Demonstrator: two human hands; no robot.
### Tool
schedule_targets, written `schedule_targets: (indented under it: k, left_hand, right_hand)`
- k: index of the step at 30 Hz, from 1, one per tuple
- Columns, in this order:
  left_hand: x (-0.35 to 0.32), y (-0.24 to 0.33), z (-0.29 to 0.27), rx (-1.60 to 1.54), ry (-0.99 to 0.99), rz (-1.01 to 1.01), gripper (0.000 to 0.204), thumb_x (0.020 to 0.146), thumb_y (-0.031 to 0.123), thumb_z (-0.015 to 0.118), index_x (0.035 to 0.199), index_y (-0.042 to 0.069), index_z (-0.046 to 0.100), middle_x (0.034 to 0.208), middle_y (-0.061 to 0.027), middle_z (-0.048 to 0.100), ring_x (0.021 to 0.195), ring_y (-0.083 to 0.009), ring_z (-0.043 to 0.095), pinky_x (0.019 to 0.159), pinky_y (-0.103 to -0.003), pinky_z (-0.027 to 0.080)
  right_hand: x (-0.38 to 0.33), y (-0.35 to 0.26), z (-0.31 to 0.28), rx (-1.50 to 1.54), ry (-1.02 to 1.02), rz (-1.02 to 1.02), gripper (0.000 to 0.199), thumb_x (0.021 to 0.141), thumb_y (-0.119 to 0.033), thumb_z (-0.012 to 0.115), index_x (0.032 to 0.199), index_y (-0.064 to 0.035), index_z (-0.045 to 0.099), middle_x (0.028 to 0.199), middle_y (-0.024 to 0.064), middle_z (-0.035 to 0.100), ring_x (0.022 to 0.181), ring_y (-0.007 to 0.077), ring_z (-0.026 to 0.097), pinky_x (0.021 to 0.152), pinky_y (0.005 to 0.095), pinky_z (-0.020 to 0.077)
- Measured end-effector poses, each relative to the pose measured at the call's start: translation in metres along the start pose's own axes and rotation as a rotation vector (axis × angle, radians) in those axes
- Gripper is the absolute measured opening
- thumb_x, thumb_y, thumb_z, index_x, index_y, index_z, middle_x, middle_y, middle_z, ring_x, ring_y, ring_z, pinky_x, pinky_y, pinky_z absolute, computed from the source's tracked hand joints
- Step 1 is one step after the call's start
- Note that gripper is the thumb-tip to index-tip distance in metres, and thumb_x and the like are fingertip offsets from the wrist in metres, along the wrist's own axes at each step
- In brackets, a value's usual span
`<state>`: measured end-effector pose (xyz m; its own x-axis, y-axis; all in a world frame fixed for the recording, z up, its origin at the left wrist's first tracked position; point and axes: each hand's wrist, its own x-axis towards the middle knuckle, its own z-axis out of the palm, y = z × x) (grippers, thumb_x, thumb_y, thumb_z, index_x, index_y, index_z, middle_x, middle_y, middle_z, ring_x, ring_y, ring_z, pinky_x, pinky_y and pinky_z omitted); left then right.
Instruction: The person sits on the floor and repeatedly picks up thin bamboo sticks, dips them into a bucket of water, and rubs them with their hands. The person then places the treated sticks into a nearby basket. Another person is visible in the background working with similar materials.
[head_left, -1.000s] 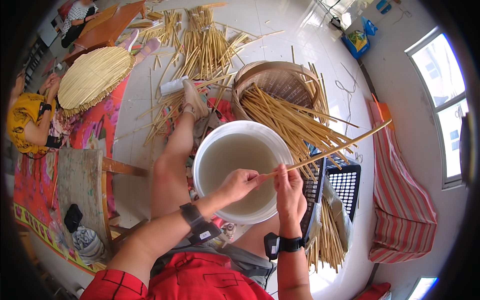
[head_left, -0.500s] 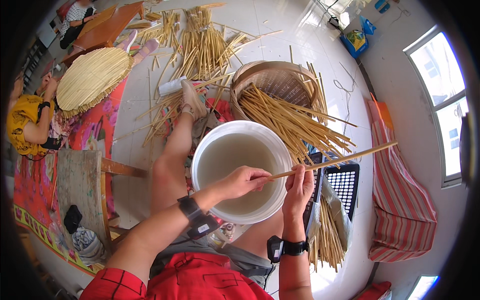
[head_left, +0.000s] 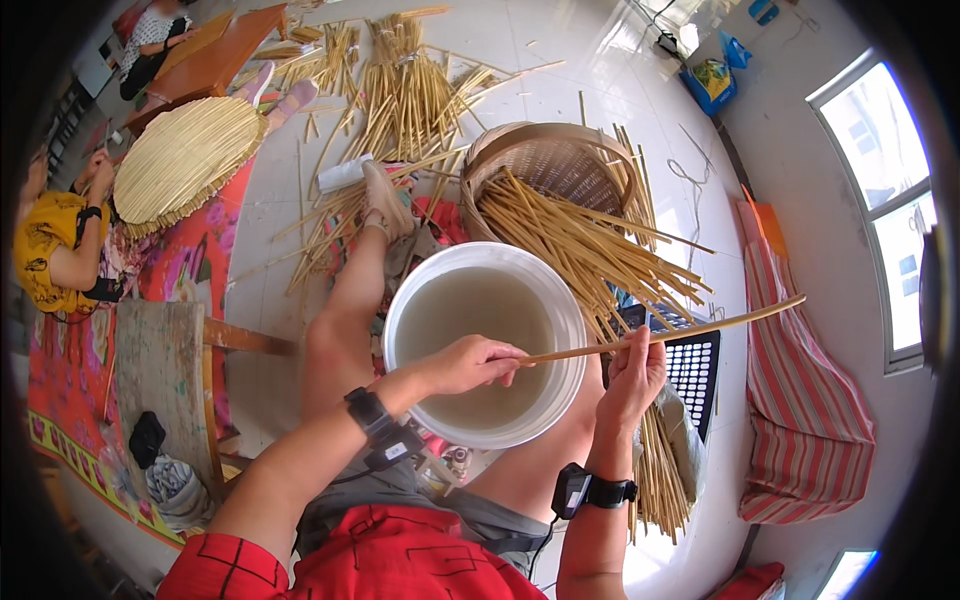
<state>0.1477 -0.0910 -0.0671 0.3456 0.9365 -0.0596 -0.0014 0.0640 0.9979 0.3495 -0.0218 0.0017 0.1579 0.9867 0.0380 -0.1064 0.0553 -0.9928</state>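
A long, thin tan plant stalk (head_left: 720, 326) stretches to the right, its far tip bent slightly upward. My left hand (head_left: 472, 362) pinches its left end over the bucket. Farther along, past the bucket's right rim, my right hand (head_left: 634, 372) grips the same stalk between thumb and fingers. Cloudy water nearly fills the white plastic bucket (head_left: 398, 400), which stands between my legs. Just beyond it, a woven wicker basket (head_left: 560, 170) lies tipped with a heap of similar stalks (head_left: 590, 240) spilling out toward me.
A black plastic crate (head_left: 690, 360) and a bundle of stalks (head_left: 655, 480) sit to my right. More stalks (head_left: 405, 100) lie across the tiled floor. At left are a wooden chair (head_left: 165, 370) and another person (head_left: 60, 245) with a round woven mat (head_left: 185, 160).
My right hand has slid to the right along the stalk, widening the gap between my hands. My left hand has shifted slightly left, still pinching the end.
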Motion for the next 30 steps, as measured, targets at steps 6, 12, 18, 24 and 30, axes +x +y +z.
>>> schedule_targets:
  k: [6, 12, 18, 24, 30]
  left_hand:
    - [0.007, -0.002, 0.010, 0.004, 0.080, 0.016, 0.022, 0.096, 0.018, 0.056, 0.110, 0.005, 0.067, 0.074, -0.0006, 0.063, 0.068, -0.0069, 0.055, 0.064, -0.024, 0.045]
    - [0.033, 0.022, 0.022, 0.095, 0.122, 0.136, 0.022, 0.097, 0.020, 0.056, 0.106, 0.004, 0.068, 0.075, 0.0007, 0.064, 0.068, -0.0058, 0.055, 0.064, -0.023, 0.046]
    - [0.016, 0.011, 0.001, 0.023, 0.003, 0.027, 0.024, 0.097, 0.019, 0.055, 0.112, 0.002, 0.065, 0.079, 0.0005, 0.065, 0.069, -0.0056, 0.055, 0.066, -0.022, 0.046]
    - [0.009, 0.000, 0.004, -0.044, 0.087, 0.048, 0.022, 0.095, 0.014, 0.058, 0.112, 0.001, 0.065, 0.082, 0.0000, 0.066, 0.072, -0.0063, 0.057, 0.066, -0.023, 0.047]
    - [0.030, 0.023, 0.020, -0.042, 0.196, 0.176, 0.017, 0.092, 0.015, 0.063, 0.095, -0.001, 0.065, 0.074, -0.0048, 0.066, 0.070, -0.0088, 0.060, 0.067, -0.026, 0.049]
  right_hand:
    - [-0.023, 0.010, 0.011, -0.070, -0.035, 0.030, 0.023, 0.099, -0.022, 0.053, 0.080, -0.0101, 0.050, 0.057, -0.0067, 0.038, 0.046, 0.0008, 0.029, 0.042, 0.0185, 0.0198]
    - [-0.037, 0.024, 0.016, -0.169, -0.170, -0.007, 0.019, 0.099, -0.022, 0.054, 0.089, -0.0069, 0.056, 0.061, -0.0060, 0.044, 0.050, 0.0013, 0.034, 0.046, 0.0176, 0.0248]
    - [-0.012, 0.005, -0.002, -0.058, -0.066, 0.009, 0.022, 0.098, -0.022, 0.056, 0.081, -0.0080, 0.055, 0.056, -0.0075, 0.041, 0.046, -0.0003, 0.030, 0.042, 0.0179, 0.0181]
    - [-0.034, 0.016, 0.009, -0.085, -0.076, 0.104, 0.019, 0.098, -0.022, 0.056, 0.083, -0.0096, 0.053, 0.056, -0.0060, 0.042, 0.044, 0.0010, 0.032, 0.040, 0.0177, 0.0208]
    - [-0.044, 0.031, 0.018, -0.200, -0.215, 0.000, 0.016, 0.098, -0.019, 0.056, 0.087, -0.0072, 0.057, 0.063, -0.0060, 0.048, 0.054, 0.0013, 0.039, 0.047, 0.0167, 0.0275]
